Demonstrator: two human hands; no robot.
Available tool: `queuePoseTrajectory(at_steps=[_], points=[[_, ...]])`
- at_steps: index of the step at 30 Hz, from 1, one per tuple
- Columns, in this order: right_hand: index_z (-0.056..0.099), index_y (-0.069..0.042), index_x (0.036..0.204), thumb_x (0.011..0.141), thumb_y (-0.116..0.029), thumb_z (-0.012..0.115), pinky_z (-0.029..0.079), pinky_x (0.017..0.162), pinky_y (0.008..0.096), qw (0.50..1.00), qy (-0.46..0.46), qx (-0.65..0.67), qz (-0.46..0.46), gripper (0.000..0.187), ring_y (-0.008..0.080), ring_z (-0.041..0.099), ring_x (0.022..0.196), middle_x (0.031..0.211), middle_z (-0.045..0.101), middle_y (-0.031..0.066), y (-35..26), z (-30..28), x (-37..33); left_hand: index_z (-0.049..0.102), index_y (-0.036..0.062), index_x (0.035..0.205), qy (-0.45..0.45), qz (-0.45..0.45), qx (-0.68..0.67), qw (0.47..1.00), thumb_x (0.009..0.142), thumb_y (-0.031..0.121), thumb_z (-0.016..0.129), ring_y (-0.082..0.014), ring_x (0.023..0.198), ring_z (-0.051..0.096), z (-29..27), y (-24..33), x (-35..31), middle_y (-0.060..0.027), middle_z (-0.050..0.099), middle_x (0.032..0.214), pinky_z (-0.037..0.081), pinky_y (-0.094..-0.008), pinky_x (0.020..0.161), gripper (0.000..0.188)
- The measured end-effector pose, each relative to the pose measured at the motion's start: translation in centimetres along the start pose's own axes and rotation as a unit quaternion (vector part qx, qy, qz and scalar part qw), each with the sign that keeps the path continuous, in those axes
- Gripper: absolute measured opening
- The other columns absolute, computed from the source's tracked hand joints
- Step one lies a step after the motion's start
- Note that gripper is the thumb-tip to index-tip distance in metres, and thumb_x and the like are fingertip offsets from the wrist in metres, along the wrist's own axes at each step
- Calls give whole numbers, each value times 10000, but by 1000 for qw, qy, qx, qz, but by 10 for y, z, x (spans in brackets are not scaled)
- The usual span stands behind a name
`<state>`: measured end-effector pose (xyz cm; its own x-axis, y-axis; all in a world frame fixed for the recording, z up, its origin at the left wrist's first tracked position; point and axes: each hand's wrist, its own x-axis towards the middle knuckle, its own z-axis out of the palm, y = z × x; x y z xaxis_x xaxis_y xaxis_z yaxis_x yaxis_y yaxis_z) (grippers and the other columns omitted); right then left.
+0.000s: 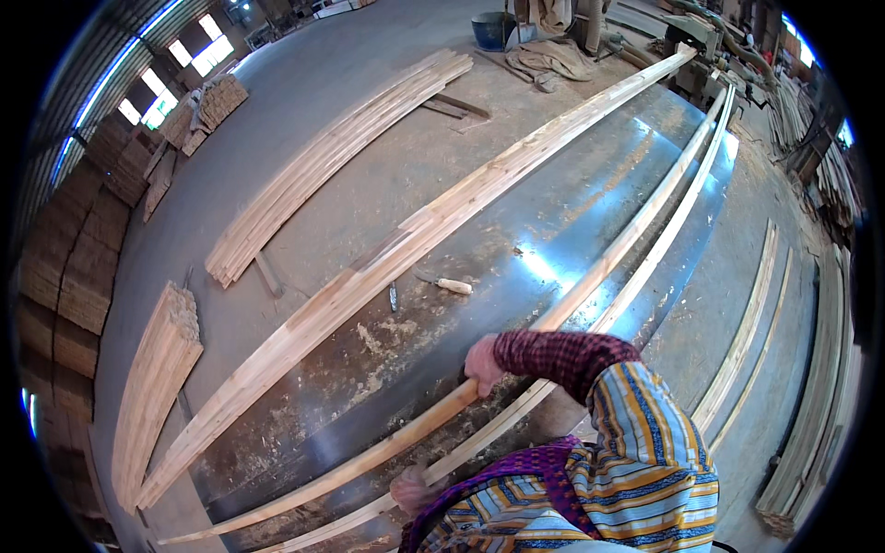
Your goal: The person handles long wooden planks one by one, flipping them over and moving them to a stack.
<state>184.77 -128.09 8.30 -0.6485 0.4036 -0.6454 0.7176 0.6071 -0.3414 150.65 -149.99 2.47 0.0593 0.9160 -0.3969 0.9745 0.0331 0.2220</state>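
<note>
Two long, pale wooden strips run side by side across the metal-topped table [516,304], from the far right to the near left. My right hand [481,364], in a dark red checked sleeve, is closed round the left wooden strip [419,426]. Lower down, my left hand [415,488] wraps over the right wooden strip [512,405]; it is slightly blurred and its fingertips are hidden. Further left on the table lies a long row of wooden strips [452,212]. Between that row and my hands rests a tool with a pale wooden handle [454,287].
A machine [696,41] stands at the table's far end. Stacked strips [332,152] and a shorter bundle [157,387] lie to the left. Loose strips [747,323] lie on the right. Beyond the table are a blue bucket [493,32] and crumpled cloth [553,60]. Shavings litter the tabletop.
</note>
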Motion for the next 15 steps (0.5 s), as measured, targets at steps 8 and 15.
queuePoseTrajectory(at_steps=[8, 15], points=[[793, -90, 1033, 855, -539, 687, 584, 771, 509, 997, 75, -26, 25, 494, 352, 736, 932, 957, 764, 137, -5, 50, -42, 699, 160, 1207, 208, 144, 40, 967, 617, 543, 903, -345, 1055, 656, 32, -25, -10, -101, 711, 1086, 482, -513, 950, 732], [797, -133, 1089, 858, -543, 694, 598, 842, 460, 981, 26, -79, 176, 482, 339, 738, 984, 1009, 770, 131, 102, 78, -134, 698, 142, 1167, 191, -12, 47, 980, 594, 514, 916, -339, 1037, 645, 93, -52, -7, -78, 701, 1098, 480, -499, 963, 717]])
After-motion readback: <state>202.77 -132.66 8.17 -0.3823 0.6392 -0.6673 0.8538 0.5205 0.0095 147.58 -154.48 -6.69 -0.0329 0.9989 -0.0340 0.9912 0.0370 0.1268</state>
